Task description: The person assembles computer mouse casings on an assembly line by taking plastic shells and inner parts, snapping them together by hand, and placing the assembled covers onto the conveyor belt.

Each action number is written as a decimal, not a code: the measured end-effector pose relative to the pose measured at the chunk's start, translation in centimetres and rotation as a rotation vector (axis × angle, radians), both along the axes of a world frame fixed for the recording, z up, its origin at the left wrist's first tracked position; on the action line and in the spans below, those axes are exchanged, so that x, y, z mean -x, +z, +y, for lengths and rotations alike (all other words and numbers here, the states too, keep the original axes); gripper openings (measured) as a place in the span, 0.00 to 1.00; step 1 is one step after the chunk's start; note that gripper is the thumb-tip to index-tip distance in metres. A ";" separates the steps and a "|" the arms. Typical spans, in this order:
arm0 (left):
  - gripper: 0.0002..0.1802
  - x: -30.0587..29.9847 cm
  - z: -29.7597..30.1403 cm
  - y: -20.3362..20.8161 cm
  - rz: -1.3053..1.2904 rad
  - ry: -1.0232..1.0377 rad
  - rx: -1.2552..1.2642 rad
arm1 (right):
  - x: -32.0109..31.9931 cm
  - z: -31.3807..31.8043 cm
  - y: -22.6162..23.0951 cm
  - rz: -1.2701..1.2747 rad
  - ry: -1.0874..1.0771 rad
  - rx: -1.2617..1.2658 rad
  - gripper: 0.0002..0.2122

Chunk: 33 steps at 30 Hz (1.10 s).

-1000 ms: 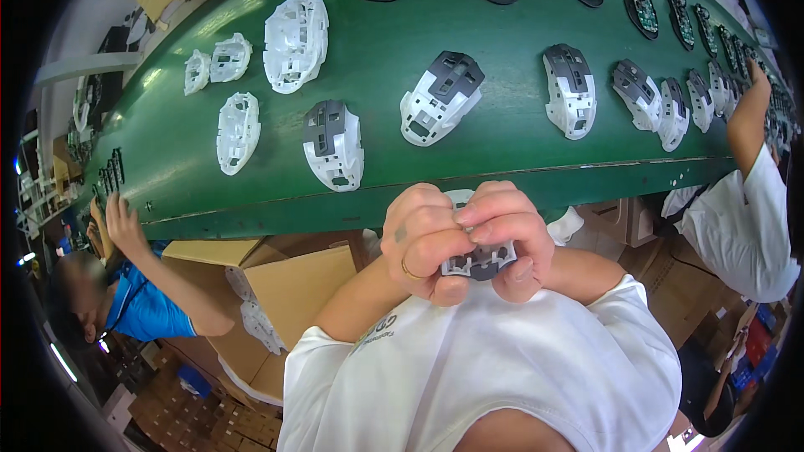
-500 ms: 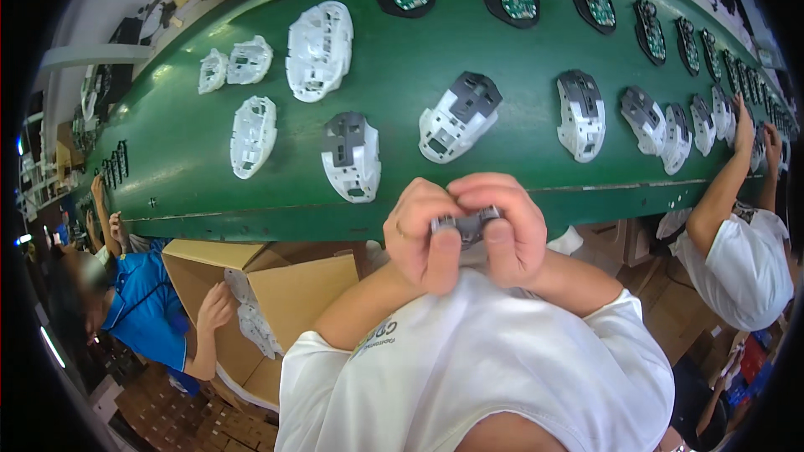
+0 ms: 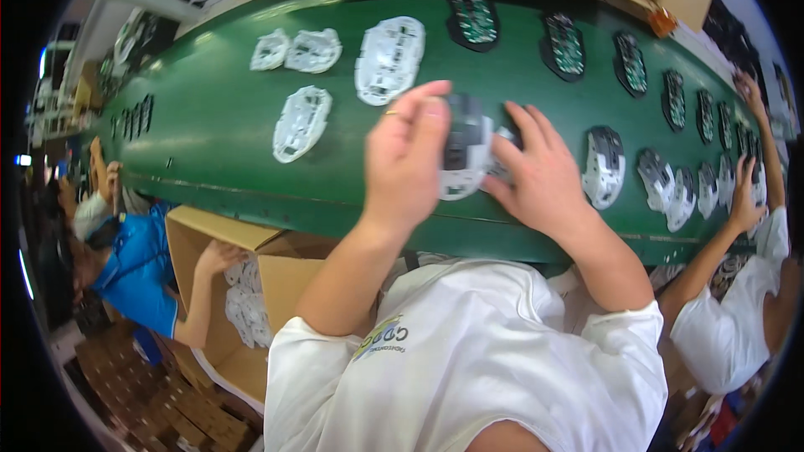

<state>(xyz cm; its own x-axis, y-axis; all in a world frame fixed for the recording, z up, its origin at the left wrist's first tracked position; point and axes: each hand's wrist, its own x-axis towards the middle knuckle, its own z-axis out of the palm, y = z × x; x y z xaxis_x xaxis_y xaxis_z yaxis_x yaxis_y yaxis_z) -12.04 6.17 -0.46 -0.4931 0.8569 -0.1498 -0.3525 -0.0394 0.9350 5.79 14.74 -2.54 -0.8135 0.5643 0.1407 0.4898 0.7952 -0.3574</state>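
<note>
My left hand (image 3: 404, 159) is closed on a computer mouse shell (image 3: 466, 155), dark grey at its upper part and white below and along the right. Thumb and fingers grip its left side. Just right of it, my right hand (image 3: 544, 172) has its fingers spread and the thumb apart. Its fingertips are close to the held shell and over another grey-and-white shell (image 3: 502, 159), which it largely hides. Whether those fingertips press on either shell I cannot tell. The small dark grey part seen earlier does not show. Motion blurs both hands slightly.
White shells (image 3: 389, 63) lie on the green bench (image 3: 218, 146) at left, and circuit boards on black bases (image 3: 564, 46) run along the back. More grey-and-white shells (image 3: 605, 167) line the right, near a co-worker's hands (image 3: 745, 192). At left, another co-worker's hand reaches into a cardboard box (image 3: 280, 285).
My hands have parted and moved forward over the bench. The left now grips a mouse shell; the small dark grey part both hands held is out of sight. The whole view has shifted.
</note>
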 end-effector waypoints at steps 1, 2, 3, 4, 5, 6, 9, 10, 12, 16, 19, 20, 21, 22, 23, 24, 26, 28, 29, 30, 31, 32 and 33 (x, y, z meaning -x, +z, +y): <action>0.19 -0.5 0.3 -0.6 -0.029 -0.005 -0.004 | -0.7 0.4 0.6 -0.004 0.034 0.052 0.22; 0.18 -1.1 0.5 -1.2 -0.037 0.022 0.002 | -1.4 1.0 1.3 -0.025 0.107 0.099 0.20; 0.17 -1.8 0.9 -1.4 -0.004 -0.007 0.032 | -2.5 2.0 1.9 -0.027 0.188 0.174 0.19; 0.17 -2.2 1.0 -2.3 0.083 -0.069 0.078 | -3.6 3.0 2.4 -0.110 0.269 0.107 0.18; 0.19 -2.8 1.3 -3.9 0.034 -0.086 0.085 | -4.0 3.5 2.8 -0.147 0.280 0.119 0.18; 0.21 -3.4 1.9 -4.1 0.218 -0.081 0.100 | -4.6 3.8 3.4 -0.191 0.268 0.128 0.17; 0.25 -3.1 0.5 -3.9 0.784 0.029 -0.019 | -5.3 2.9 3.3 -0.069 0.165 0.151 0.17; 0.25 -2.5 -0.1 -3.7 0.969 0.088 -0.135 | -5.8 2.7 3.2 0.000 0.085 0.118 0.17; 0.27 -0.2 -2.1 -2.9 1.183 0.135 -0.195 | -5.3 1.5 3.3 0.154 0.044 0.141 0.19; 0.28 2.5 -5.4 -3.9 1.326 0.084 0.088 | -1.4 0.3 3.9 0.161 0.094 0.133 0.26; 0.39 1.8 -6.3 -4.7 1.246 -0.092 0.267 | 1.1 0.3 2.2 0.077 0.170 0.159 0.33; 0.39 1.4 -6.3 -4.9 1.248 -0.094 0.245 | 1.4 0.3 1.8 0.031 0.201 0.163 0.34; 0.40 1.4 -6.5 -5.0 1.277 -0.078 0.262 | 1.7 0.1 1.8 -0.040 0.226 0.097 0.34; 0.41 1.4 -6.5 -5.1 1.304 -0.061 0.276 | 1.6 0.0 2.4 -0.127 0.197 0.126 0.35; 0.41 1.5 -6.3 -5.4 1.168 -0.093 0.306 | 1.3 -0.1 3.0 -0.214 0.166 0.152 0.35; 0.40 1.2 -5.9 -5.5 1.031 -0.083 0.282 | 0.6 -0.4 3.4 -0.177 0.126 0.174 0.35; 0.39 -0.2 -5.2 -6.6 0.682 -0.064 0.131 | 0.2 -1.0 4.7 -0.311 0.104 0.204 0.34; 0.39 -1.6 -4.3 -4.3 0.791 -0.203 0.166 | 0.0 0.1 5.8 -0.322 0.138 0.174 0.31; 0.40 -1.5 -4.2 -4.1 0.893 -0.172 0.128 | 0.3 1.2 6.5 -0.358 0.153 0.190 0.30; 0.40 -1.2 -3.7 -4.0 0.993 -0.143 0.086 | 0.5 2.4 7.0 -0.290 0.134 0.066 0.27; 0.40 -0.2 -3.2 -3.7 1.077 -0.040 -0.004 | 1.1 4.1 7.6 -0.209 0.083 0.003 0.23; 0.39 1.2 -2.6 -3.1 1.218 0.052 -0.059 | 1.8 6.4 7.3 -0.068 0.029 -0.064 0.18; 0.38 2.7 -1.9 -3.0 1.354 0.174 -0.086 | 3.0 9.0 6.7 0.111 -0.010 -0.166 0.14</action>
<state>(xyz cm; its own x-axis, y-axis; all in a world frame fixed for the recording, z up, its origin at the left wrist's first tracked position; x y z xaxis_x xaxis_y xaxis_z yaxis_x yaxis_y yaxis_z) -14.77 4.28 -3.42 -0.3109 0.7516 0.5818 0.8434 -0.0641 0.5334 2.82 23.74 4.17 -0.7823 0.5340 0.3206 0.4630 0.8429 -0.2742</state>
